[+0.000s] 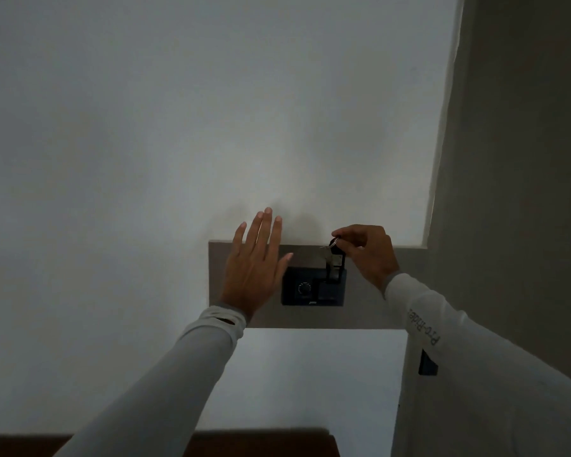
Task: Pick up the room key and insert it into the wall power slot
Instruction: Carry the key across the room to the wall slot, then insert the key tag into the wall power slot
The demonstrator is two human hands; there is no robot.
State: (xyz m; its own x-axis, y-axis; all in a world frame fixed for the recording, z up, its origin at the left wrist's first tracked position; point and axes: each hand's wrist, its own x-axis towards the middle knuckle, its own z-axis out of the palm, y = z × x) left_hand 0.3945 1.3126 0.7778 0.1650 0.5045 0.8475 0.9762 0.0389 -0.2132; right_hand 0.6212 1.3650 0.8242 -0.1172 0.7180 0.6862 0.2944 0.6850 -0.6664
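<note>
Grey matte backing plate (366, 311) at lower centre of frame carries a dark square switch panel (313, 286) with a round dial. Right hand (365, 250) pinches the room key (331, 253) by its ring, its dark tag hanging into the panel's upper right. Left hand (256, 265) lies flat, fingers spread, beside the panel.
</note>
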